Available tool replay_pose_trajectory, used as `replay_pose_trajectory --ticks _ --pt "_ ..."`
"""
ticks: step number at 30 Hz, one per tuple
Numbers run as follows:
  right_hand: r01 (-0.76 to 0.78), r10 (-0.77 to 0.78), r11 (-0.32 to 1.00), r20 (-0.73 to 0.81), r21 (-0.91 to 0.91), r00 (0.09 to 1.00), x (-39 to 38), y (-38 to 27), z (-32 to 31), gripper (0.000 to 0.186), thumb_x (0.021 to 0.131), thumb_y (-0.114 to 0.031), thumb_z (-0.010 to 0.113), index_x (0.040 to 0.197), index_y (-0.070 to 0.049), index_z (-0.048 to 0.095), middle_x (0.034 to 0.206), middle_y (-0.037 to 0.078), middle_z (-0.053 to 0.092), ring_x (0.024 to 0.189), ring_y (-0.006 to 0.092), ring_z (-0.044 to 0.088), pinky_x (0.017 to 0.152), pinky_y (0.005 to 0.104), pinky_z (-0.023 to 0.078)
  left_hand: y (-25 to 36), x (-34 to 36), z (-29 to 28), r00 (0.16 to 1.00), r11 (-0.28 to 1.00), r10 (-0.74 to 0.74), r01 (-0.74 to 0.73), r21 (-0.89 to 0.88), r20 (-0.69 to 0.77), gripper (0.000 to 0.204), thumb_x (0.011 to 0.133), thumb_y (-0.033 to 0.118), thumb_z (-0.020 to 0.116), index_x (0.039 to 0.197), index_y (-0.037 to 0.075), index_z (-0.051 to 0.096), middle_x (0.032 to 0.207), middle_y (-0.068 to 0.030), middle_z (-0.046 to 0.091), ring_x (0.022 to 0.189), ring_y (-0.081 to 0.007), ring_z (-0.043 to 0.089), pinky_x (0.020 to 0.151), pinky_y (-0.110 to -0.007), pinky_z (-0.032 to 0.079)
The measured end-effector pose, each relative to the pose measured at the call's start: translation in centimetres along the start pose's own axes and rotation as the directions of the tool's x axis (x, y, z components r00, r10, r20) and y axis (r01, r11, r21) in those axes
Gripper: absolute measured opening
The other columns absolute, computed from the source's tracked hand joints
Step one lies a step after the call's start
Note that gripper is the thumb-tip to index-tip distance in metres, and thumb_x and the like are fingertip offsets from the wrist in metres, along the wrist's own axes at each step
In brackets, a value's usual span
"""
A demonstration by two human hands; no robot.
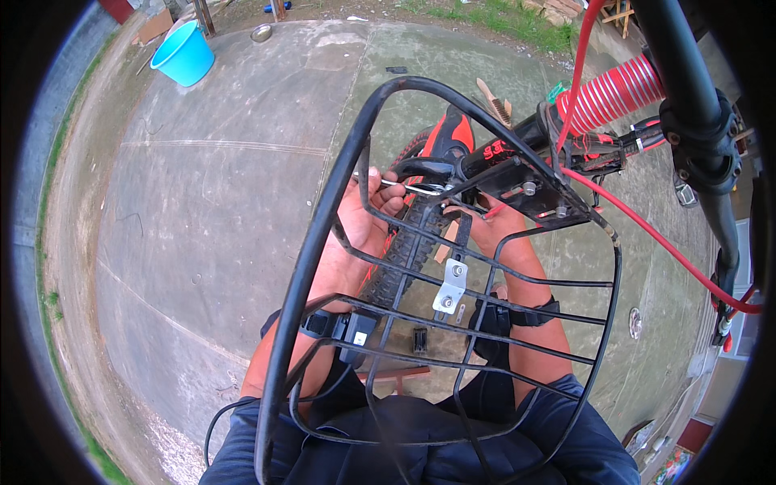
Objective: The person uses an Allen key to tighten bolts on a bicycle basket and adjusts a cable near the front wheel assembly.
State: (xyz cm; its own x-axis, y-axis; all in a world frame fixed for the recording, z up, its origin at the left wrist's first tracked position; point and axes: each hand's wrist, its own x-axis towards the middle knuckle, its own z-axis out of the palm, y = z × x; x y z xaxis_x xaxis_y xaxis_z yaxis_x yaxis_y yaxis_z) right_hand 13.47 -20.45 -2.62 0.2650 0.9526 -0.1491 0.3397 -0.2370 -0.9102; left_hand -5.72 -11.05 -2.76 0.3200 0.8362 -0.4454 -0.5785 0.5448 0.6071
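Observation:
Through the bars of a black wire bicycle basket (356,129) I see both my hands at the front wheel. Pinched in the fingers of my left hand (364,218) is a slim silver wrench (398,185), its far end against the fork crown (428,168) above the knobby tyre (404,259). On the other side of the wheel, my right hand (495,230) has its fingers closed beside the fork. A small red piece shows at those fingers, but what they grip is partly hidden. A silver bent bracket (450,285) is bolted to the basket's bars.
Handlebar stem (703,145), red-wrapped tube (610,93) and red cable (647,212) crowd the right side. A wooden-handled wire brush (491,101) lies on the concrete ahead. At the far left stand a blue bucket (184,55) and a metal bowl (261,33).

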Motion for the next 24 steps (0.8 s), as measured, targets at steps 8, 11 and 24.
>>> replay_pose_trajectory --ticks 8,11,24 --pt "0.035 -0.035 0.999 -0.014 -0.007 0.999 0.1 0.2 0.1 0.045 0.082 -0.021 0.079 0.120 -0.003 0.065 0.111 0.008 0.070 0.099 0.0136 0.062 0.087 0.0284 0.048 -0.1 -0.2 0.0 0.998 0.998 -0.053 0.051 -0.043 -0.035 0.010 0.100 0.010 0.054 0.099 0.000 0.054 0.093 -0.0123 0.064 0.079 -0.0185 0.067 0.066 -0.025 0.058" --pt "0.076 -0.077 0.997 -0.018 -0.007 0.997 0.4 1.1 0.2 0.046 0.082 -0.018 0.079 0.122 -0.002 0.063 0.111 0.008 0.070 0.100 0.0132 0.061 0.087 0.0281 0.048 0.9 -1.4 1.8 0.989 0.978 0.113 -0.127 0.168 0.094 0.008 0.100 0.009 0.052 0.099 0.001 0.053 0.093 -0.0122 0.064 0.077 -0.0183 0.067 0.064 -0.025 0.057" --pt "0.145 -0.149 0.986 -0.039 -0.087 0.988 0.3 1.0 0.0 0.045 0.081 -0.018 0.079 0.121 -0.003 0.064 0.104 0.008 0.071 0.094 0.0132 0.063 0.085 0.0290 0.049 1.7 -2.1 2.2 0.931 0.920 0.312 -0.346 0.183 0.191 0.015 0.099 0.012 0.056 0.109 0.002 0.053 0.095 -0.0112 0.065 0.073 -0.0154 0.065 0.062 -0.026 0.054"
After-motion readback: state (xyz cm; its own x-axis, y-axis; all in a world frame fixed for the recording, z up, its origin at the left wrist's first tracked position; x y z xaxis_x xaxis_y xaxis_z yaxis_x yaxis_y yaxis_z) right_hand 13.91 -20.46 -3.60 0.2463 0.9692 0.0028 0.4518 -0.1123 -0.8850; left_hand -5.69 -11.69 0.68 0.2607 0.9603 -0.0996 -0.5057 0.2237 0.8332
